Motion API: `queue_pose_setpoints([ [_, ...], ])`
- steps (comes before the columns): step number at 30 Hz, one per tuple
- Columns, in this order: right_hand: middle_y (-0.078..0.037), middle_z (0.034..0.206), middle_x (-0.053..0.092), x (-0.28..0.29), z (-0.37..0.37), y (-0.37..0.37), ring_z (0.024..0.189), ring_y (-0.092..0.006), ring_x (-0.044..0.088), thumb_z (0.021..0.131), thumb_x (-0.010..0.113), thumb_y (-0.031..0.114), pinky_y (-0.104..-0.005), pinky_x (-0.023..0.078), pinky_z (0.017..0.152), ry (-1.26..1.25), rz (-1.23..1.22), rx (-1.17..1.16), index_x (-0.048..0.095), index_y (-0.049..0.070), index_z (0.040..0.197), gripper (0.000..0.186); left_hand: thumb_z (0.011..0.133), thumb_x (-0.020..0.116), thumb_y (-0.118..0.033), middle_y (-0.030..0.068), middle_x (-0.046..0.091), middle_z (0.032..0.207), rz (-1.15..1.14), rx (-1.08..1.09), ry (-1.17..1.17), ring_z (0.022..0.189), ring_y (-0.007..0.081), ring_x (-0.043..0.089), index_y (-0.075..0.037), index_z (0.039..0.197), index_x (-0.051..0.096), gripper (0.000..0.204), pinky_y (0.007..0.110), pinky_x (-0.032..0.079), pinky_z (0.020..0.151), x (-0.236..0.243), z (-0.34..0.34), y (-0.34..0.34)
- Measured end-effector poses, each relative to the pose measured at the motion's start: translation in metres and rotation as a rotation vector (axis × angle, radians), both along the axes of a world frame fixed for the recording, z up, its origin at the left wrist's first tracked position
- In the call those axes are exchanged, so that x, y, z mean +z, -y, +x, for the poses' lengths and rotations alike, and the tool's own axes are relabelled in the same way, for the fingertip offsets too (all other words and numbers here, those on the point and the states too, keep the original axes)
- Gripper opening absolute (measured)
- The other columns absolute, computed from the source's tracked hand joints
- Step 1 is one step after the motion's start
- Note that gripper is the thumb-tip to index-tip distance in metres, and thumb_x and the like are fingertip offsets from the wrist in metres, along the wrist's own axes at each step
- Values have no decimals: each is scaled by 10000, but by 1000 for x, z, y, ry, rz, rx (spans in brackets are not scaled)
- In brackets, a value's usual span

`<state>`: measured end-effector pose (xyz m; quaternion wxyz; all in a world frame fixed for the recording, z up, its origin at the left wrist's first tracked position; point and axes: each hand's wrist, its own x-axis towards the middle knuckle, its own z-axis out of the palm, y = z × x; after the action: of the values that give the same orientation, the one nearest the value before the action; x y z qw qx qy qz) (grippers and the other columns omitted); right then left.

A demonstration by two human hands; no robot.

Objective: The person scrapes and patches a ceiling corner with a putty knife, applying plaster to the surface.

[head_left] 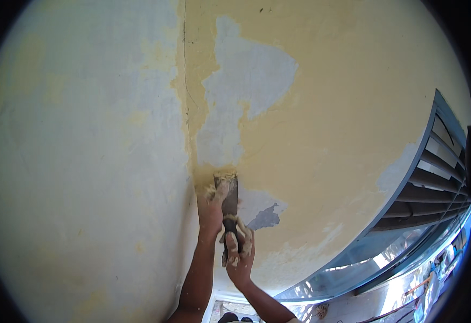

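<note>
A dark scraper with a flat, wide blade stands nearly upright against the yellow-painted wall. Crumbs of cream-coloured material lie along its upper edge, which touches the wall at the lower end of a bare whitish patch. Around the handle, at the lower end, my right hand is closed, its fingers smeared with pale residue. My left hand holds the left side of the blade, with a finger or thumb lying on its face. Some of the left hand's fingers are hidden, and pale crumbs cling to it.
Left of the scraper, a whitish wall meets the yellow one at a corner with a thin crack. A grey bare spot shows right of my hands. At the right is a blue-framed louvred window.
</note>
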<state>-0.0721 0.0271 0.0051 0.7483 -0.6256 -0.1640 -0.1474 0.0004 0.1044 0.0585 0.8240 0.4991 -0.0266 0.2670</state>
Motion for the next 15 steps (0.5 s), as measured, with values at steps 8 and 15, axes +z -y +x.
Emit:
queue_pose_setpoints([
  [8,-71,850,532,-18,7,1,510,-51,428,920,488,185,-196,349,402,143,-55,-59,374,-4,1280,422,856,590,-266,69,592,613,56,-33,-64,495,132,576,-38,824,598,230,239,449,439,-4,-2,1],
  [15,-71,845,534,-27,0,-4,446,-48,392,922,485,189,-193,326,366,247,-74,-143,368,-19,1278,429,870,581,-279,105,618,635,49,-65,-61,488,139,579,-10,813,608,276,237,452,437,-15,-4,-1],
])
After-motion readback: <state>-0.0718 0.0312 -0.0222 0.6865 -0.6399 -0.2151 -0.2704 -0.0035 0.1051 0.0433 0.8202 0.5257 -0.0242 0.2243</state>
